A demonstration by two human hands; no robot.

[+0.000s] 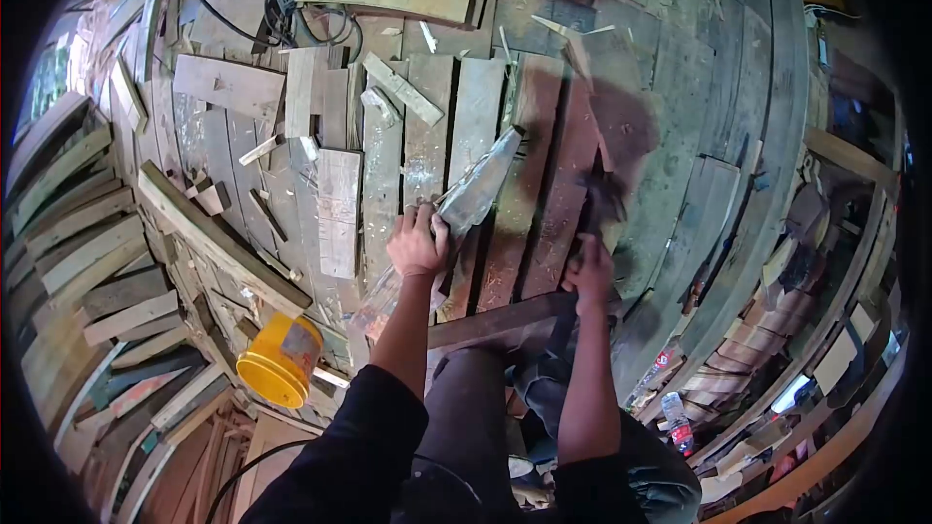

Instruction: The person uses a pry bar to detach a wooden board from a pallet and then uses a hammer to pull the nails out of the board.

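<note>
At far left, a yellow bucket (pixel 277 361) is noted near loose timber. Right of it, a weathered board (pixel 488 173) is held at a slant across wooden planks (pixel 478 102) by the left hand (pixel 417 241), its fingers curled over the board. The board is judged to be steadied for tool work; any further stroke calls for a firm hold, with fingers kept clear. At right, a dark tool (pixel 604 196) is seen just ahead of the right hand (pixel 589 274), which is closed, apparently around its handle. Both are blurred, so the tool's type and any contact cannot be confirmed. The board's middle is hidden by the left hand. A clear bottle (pixel 677 419) is recorded at lower right.
</note>
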